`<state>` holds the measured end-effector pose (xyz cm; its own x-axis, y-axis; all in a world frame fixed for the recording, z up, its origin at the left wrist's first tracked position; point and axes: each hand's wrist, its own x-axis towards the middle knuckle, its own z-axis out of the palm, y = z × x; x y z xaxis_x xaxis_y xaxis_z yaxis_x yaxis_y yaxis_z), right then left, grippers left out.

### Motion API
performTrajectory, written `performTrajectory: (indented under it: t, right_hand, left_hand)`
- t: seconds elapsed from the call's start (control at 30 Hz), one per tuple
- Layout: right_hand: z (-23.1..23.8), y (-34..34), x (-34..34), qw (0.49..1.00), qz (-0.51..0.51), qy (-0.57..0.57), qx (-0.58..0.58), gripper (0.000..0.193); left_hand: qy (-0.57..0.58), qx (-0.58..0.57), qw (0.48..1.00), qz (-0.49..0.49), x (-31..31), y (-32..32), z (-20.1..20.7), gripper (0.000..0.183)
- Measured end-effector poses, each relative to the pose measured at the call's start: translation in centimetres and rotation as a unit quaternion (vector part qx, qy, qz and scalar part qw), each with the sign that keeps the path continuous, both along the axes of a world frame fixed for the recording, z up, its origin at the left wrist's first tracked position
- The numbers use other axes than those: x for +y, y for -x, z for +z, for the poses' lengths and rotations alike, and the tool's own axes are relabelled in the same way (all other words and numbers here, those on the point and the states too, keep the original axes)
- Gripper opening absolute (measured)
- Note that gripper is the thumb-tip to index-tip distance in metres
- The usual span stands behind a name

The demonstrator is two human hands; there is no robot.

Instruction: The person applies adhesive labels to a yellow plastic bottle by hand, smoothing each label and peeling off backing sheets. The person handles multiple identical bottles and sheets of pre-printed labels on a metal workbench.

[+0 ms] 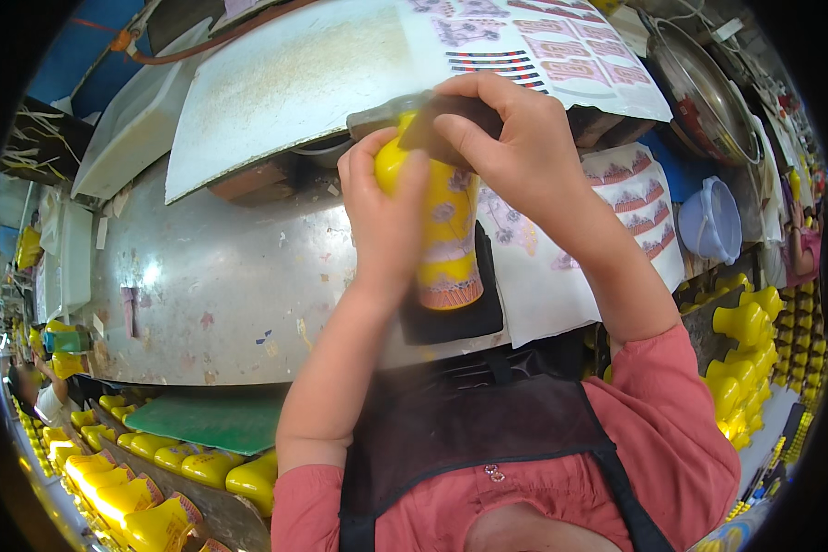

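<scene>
A glossy yellow vase (451,230) with purple flower decals and a pink patterned band round its foot lies tilted over a black pad (451,324). My left hand (385,207), partly smeared by motion, is wrapped about the vase's far, wider end. Pinched between the thumb and fingers of my right hand (529,133) is a dark brown flat scraper (474,110), its edge against the vase near that same end. Part of the vase's far end is hidden behind the hands and scraper. A grey, wet-looking lump (373,118) sits just beyond my left fingers.
Decal sheets lie on the white board (294,78) and on white paper (515,285) at the right. The metal table (221,267) extends left. A lilac bucket (710,221) and metal basin (704,87) stand right. Yellow vases (152,524) fill racks on both sides.
</scene>
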<state>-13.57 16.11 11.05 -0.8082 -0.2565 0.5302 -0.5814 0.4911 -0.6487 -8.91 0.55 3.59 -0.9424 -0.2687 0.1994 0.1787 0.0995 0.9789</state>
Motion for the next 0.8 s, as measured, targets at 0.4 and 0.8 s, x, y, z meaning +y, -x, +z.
performTrajectory:
  t: [0.4, 0.8]
  right_hand:
    - [-2.0, -1.9, 1.1, 0.993, -0.043, 0.095, -0.046, 0.024]
    - [-2.3, -8.1, 3.8, 0.984, 0.058, 0.166, -0.001, 0.026]
  left_hand:
    - [-0.327, -0.103, 0.934, -0.097, -0.6, 0.8, 1.2, 0.035]
    - [-0.313, -0.015, 0.935, -0.165, -1.6, -2.7, 3.3, 0.032]
